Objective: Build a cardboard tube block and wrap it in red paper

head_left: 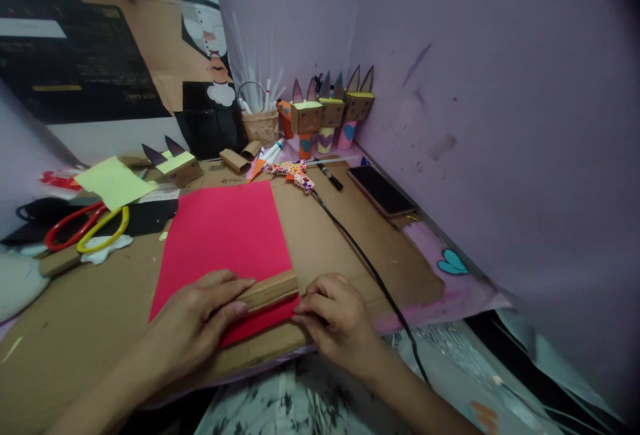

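A: What's nearest the camera?
B: The patterned cloth at the bottom edge, with both forearms reaching over it.
A: And the grip?
B: The left hand has its fingers and thumb closed on a cardboard piece, which lies on the red sheet near its lower edge. The right hand is just beside the piece's free end, thumb and fingers narrowed at the sheet's corner.
A: What stands around them?
B: A black cable runs close past the right hand, down from a patterned tool beyond the grip. Further off lie a marker and, to the right, a phone. Left of the grip are scissors handles, red and yellow. At the back, eared box figures stand beside a holder of pens.
A: What's hard to make out?
B: The left hand covers one end of the cardboard piece. I can't tell how firmly the right fingertips pinch the paper. The cable slips behind the right forearm, yellow-green paper overlaps the scissors, and a pale object is cut off at the left edge.
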{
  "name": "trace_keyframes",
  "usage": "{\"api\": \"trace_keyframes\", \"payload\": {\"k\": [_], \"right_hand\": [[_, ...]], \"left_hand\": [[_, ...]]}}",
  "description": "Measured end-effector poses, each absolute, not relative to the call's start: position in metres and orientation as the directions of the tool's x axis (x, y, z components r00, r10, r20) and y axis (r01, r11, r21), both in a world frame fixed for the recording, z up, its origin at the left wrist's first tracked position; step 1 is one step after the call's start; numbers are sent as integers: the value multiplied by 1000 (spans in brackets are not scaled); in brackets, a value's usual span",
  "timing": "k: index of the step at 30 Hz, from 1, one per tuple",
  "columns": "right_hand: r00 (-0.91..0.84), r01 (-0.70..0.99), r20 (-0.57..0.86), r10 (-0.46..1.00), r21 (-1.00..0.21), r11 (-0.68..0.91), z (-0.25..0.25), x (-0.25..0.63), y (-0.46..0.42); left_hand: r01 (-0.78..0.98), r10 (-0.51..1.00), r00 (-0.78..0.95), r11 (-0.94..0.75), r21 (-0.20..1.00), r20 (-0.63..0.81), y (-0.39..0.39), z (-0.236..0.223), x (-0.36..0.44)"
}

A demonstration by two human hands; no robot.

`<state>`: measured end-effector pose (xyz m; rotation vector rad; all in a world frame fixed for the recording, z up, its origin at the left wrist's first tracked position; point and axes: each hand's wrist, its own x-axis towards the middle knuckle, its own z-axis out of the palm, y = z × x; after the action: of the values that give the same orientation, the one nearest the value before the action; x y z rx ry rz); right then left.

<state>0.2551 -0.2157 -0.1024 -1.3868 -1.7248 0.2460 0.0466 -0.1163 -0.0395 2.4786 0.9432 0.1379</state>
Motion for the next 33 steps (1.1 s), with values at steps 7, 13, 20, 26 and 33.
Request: {"api": "trace_keyframes", "payload": {"k": [7, 13, 20, 26, 33], "right_hand": [[226, 708, 531, 817, -665, 236, -104, 242, -222], [312, 692, 479, 821, -707, 149, -104, 238, -225], [311, 688, 455, 834, -714, 133, -103, 237, -222], [384, 613, 422, 821, -781, 115, -98, 235, -222], [132, 658, 557, 820, -668, 348, -111, 241, -229]], "left_hand": [[554, 637, 771, -659, 509, -15, -122, -43, 45], [572, 648, 761, -654, 494, -24, -121, -46, 45], [587, 656, 753, -635, 501, -50, -120, -39, 51], [606, 665, 742, -613, 507, -84, -113, -38, 54], [630, 672, 729, -585, 511, -130, -113, -34, 56]]}}
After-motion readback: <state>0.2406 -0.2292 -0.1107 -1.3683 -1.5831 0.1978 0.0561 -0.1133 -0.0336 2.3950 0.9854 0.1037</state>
